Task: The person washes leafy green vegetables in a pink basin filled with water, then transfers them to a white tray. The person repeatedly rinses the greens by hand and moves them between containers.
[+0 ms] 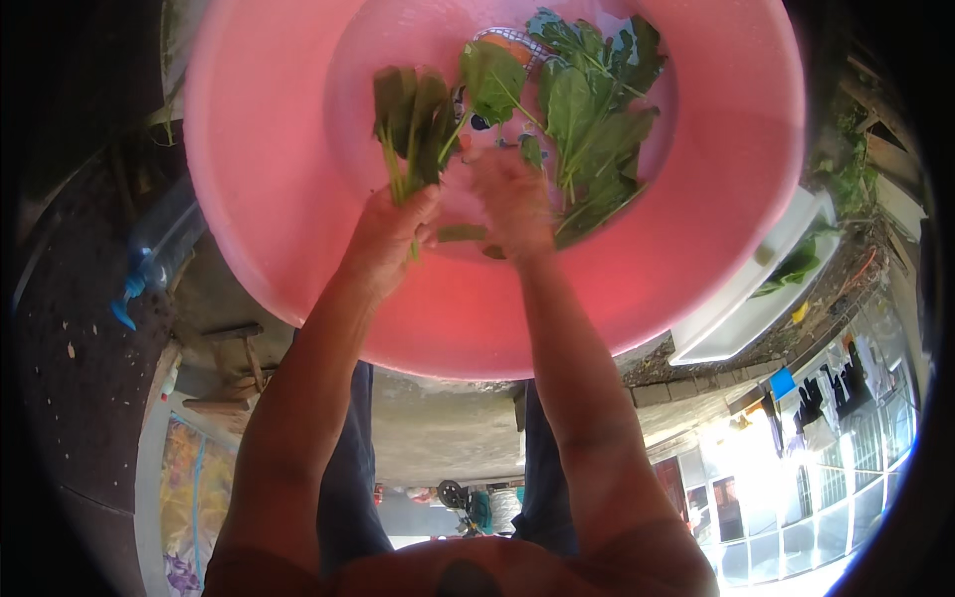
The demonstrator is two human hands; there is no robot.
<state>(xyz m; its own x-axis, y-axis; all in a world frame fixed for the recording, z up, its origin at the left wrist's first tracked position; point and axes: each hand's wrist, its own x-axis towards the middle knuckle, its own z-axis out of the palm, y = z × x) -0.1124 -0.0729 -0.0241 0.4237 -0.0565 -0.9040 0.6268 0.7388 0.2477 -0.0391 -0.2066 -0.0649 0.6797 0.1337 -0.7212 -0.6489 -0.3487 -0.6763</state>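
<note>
A large pink plastic basin (257, 157) is before me, with water in it and a printed picture on its bottom. My left hand (392, 231) grips a small bunch of leafy greens (410, 119) by the stems, leaves pointing away from me over the basin. My right hand (515, 201) is blurred over the middle of the basin, beside the bunch; whether it pinches anything is unclear. More leafy greens (589, 142) lie in a loose heap in the basin, just right of that hand. A leaf piece (461, 233) lies between my hands.
Right of the basin stands a white plastic tub (716, 328) with green leaves (794, 269) inside. To the left are a clear bottle with a blue pump top (138, 280) and a small wooden stool (239, 373). Concrete ground (448, 425) shows between my legs. Laundry (835, 388) hangs at the far right.
</note>
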